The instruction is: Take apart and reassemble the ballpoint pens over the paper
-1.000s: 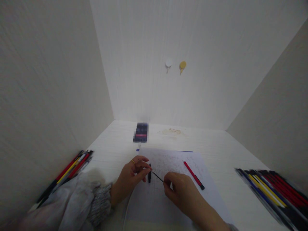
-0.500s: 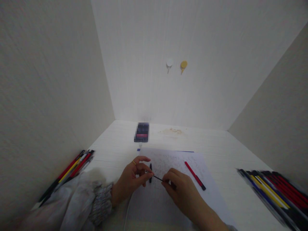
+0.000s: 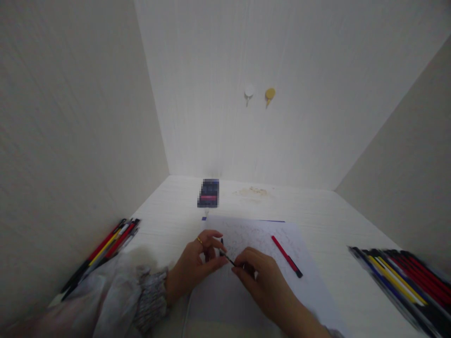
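Note:
A thin dark rod, apparently a pen refill (image 3: 229, 260), spans the small gap between my hands over the paper. My left hand (image 3: 196, 261), with a ring on one finger, pinches its upper-left end between thumb and fingers. At the lower-right end my right hand (image 3: 261, 271) is closed on it with thumb and forefinger. Behind my left fingertips a short black pen part (image 3: 222, 241) lies on the white sheet (image 3: 232, 300), mostly covered. To the right of my right hand rests a red pen (image 3: 282, 248) with a black end.
A pile of pens (image 3: 109, 246) lies by the left wall, partly behind my sleeve. Another pile (image 3: 405, 277) lies at the right. A blurred-out phone (image 3: 208, 193) with a white cable stands at the back. Two hooks, white (image 3: 248, 93) and yellow (image 3: 270, 94), hang on the back wall.
My hands have come closer together, so less of the refill shows between them. My left fingers now cover more of the black pen part. The red pen lies where it was.

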